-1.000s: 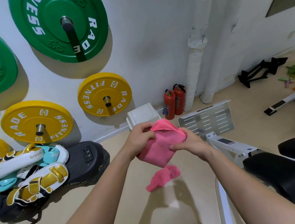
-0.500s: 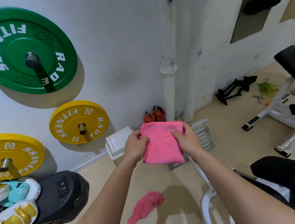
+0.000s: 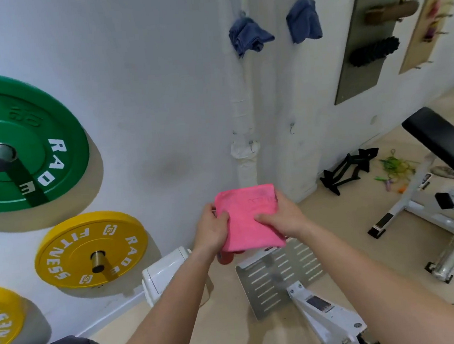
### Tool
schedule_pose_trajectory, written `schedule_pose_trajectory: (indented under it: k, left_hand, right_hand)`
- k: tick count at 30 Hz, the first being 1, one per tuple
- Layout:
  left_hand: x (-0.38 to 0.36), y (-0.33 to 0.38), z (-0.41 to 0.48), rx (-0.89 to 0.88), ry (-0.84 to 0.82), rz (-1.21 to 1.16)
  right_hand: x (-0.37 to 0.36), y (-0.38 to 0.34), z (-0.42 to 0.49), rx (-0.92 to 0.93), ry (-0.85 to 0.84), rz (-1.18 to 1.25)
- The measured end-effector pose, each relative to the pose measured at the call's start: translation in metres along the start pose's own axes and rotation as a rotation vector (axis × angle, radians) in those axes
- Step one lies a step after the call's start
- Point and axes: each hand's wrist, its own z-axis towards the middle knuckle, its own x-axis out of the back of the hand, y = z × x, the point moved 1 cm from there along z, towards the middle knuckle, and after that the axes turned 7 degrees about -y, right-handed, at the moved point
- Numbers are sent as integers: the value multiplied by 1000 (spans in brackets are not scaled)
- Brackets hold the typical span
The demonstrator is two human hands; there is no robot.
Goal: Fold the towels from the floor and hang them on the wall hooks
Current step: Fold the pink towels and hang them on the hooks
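A folded pink towel [image 3: 247,216] is held upright in front of me. My left hand [image 3: 211,229] grips its left edge, thumb on the front. On the other side my right hand [image 3: 282,217] grips its right edge the same way. Two blue towels [image 3: 248,35] [image 3: 303,21] hang on the white wall above. Lower on that wall two small metal hooks [image 3: 293,128] [image 3: 251,145] show with nothing on them, just above the pink towel.
Green [image 3: 17,143] and yellow [image 3: 89,248] weight plates are mounted on the wall at left. A white bin [image 3: 164,273] stands on the floor below my hands. A weight bench [image 3: 446,180] stands at right and a white machine base [image 3: 323,317] near my feet.
My view has tilted up and the pink towel has risen toward the wall. The second pink towel on the floor has dropped out of sight; the blue towels came fully into view.
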Motion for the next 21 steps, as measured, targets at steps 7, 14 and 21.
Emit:
schedule_pose_trajectory:
  k: [7,14,21]
  left_hand:
    - [-12,25,96,-7,-54,-79]
    - [-44,36,192,18,-100,-51]
    - [-108,36,314,81,-31,-44]
  right_hand:
    - [38,-4,92,-91,173,-109]
    - [73,32,191,-116,166,-100]
    - [111,100,326,-161,137,-16]
